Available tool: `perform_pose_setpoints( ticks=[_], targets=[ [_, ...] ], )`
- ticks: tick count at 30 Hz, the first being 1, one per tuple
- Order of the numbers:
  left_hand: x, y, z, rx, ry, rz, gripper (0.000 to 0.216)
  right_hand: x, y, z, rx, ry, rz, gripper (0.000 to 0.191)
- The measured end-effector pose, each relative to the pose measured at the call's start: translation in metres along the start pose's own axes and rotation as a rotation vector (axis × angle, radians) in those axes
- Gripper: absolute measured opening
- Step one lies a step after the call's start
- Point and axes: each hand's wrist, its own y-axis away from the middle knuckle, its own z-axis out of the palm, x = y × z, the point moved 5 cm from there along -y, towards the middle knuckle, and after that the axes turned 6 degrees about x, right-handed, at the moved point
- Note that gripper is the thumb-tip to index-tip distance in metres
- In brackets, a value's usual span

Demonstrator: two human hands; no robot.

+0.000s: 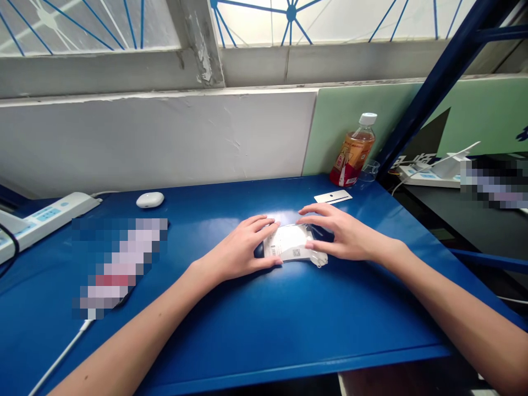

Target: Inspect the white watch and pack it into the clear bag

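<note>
A small white packet (289, 242) in clear plastic wrap, printed with a barcode and a QR code, lies on the blue table (280, 319). My left hand (243, 247) is at its left end, the thumb touching the near left corner and the other fingers stretched along the far left side. From the right, my right hand (342, 231) reaches over the packet with fingers spread. Its thumb is at the packet's right part, while the index finger extends above the far edge. Crumpled loose wrap sticks out at the packet's near right corner.
A white card (333, 196) lies beyond my right hand. Behind it stand a drink bottle (353, 154) and a clear cup (369, 170). To the left are a white earbud case (150, 200), a blurred phone (124, 264) with its cable (61, 355), and a power strip (49, 223).
</note>
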Motion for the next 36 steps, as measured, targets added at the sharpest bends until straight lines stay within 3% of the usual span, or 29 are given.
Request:
perform_pose_setpoints(
  ticks=[5,10,15,25,36],
  targets=[
    [-0.002,0.001,0.002,-0.001,-0.031,-0.022,0.071,0.005,0.003,0.004,-0.073,-0.007,-0.025,0.065],
    [-0.004,-0.001,-0.006,0.073,-0.067,-0.008,0.074,0.009,0.003,0.008,-0.071,-0.020,-0.006,0.066],
    [-0.006,-0.002,-0.011,0.036,-0.047,0.000,0.077,0.008,0.003,0.007,-0.092,-0.010,0.009,0.067],
    [0.002,-0.006,-0.013,0.094,-0.050,0.018,0.072,0.001,0.003,0.005,-0.102,-0.066,0.063,0.067],
    [-0.002,-0.005,-0.015,0.113,-0.102,0.021,0.077,-0.001,0.002,0.002,-0.088,0.096,0.067,0.072]
  ],
)
